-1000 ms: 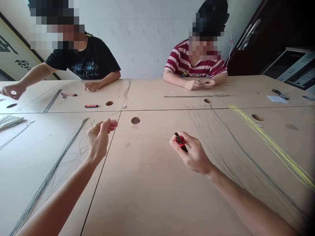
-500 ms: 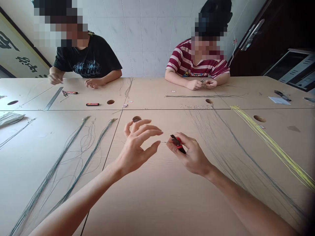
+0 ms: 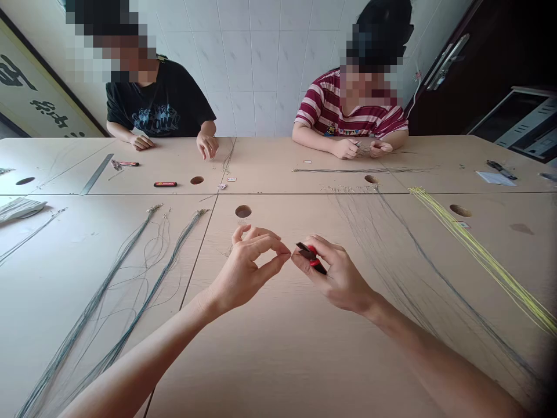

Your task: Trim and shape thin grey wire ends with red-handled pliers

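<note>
My left hand [image 3: 256, 264] is closed, thumb and forefinger pinched together at the fingertips of my right hand [image 3: 337, 270]. What lies in that pinch is mostly hidden; it looks like the end of a thin cord. My right hand is wrapped around small red-and-black pliers [image 3: 314, 261], whose dark jaws point up and left. Its thumb and forefinger also meet at their tips, very near the left fingertips. Faint thin strands [image 3: 228, 249] show just behind the left hand. Both hands are above the middle of the table [image 3: 261, 360].
Grey-green cord bundles [image 3: 102, 284] lie on the left. Thin loose cords [image 3: 374, 249] and a yellow cord bundle [image 3: 474, 249] run along the right. Round holes [image 3: 243, 211] pierce the tabletop. Opposite sit two people; a ruler [image 3: 96, 174] and a red-and-black stick [image 3: 165, 184] lie near the left one.
My left thumb and forefinger have closed into a pinch and moved to my right fingertips. The person opposite left has shifted both hands to the right.
</note>
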Demonstrator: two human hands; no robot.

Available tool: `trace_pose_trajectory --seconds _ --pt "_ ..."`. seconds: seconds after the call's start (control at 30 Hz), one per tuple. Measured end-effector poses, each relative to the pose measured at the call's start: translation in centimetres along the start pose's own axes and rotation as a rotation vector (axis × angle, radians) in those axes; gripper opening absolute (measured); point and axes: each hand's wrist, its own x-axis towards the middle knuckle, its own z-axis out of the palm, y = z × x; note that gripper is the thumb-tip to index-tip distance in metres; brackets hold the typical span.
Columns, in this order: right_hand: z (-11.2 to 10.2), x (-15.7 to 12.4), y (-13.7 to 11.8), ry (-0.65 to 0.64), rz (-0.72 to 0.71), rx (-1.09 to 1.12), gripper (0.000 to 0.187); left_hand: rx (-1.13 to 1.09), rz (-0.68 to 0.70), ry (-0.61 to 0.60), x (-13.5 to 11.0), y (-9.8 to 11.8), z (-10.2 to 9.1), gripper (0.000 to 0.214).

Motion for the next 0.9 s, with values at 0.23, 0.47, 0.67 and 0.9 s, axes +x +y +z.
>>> trace_pose_trajectory --seconds 0.23,0.47,0.67,0.9 --pt "-0.6 -0.2 -0.1 0.022 0.070 0.022 0.013 -0.112 -0.093 0.011 0.2 0.0 0.2 0.009" --pt "-0.8 0.0 -0.1 0.057 -0.050 -0.073 0.008 -0.094 -0.046 0.007 0.4 -0.2 0.4 0.009" --pt "-0.4 0.3 0.7 0.092 -0.253 -0.285 0.012 -0.031 -0.038 0.009 0.4 0.0 0.8 0.012" --pt "0.2 0.0 1.1 0.099 -0.276 -0.289 0.015 -0.048 -0.133 0.085 0.6 0.3 1.6 0.013"
